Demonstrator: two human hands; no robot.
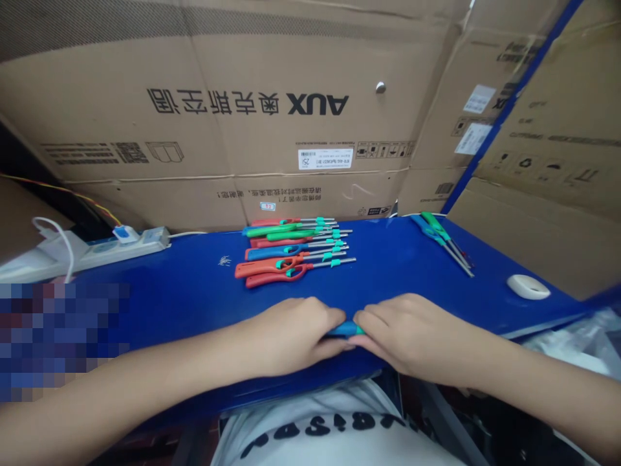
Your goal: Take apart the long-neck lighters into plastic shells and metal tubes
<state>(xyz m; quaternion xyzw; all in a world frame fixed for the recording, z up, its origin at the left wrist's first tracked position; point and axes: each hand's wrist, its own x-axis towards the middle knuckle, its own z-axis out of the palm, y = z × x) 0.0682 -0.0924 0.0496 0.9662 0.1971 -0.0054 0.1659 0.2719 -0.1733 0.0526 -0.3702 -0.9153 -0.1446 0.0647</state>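
Observation:
Both hands grip one blue lighter [342, 329] with a bit of green on it, held just above the front part of the blue table. My left hand [295, 333] is closed round its left part, and my right hand [402, 330] pinches the right part. The fingers hide most of the lighter. Beyond my hands lies a row of long-necked lighters [276, 280] in red, orange, blue and green, their metal tubes pointing right. Several carry turquoise pieces on the tubes. Two more lighters, one blue [427, 228] and one green [435, 224], lie at the back right.
Cardboard sheets [242, 142] stand behind and to the right of the blue table [169, 310]. A white power strip [107, 255] with cables lies at the left. Small thin pieces [224, 261] lie left of the row. A white rounded object [528, 287] sits at the right edge, near clear plastic [582, 340].

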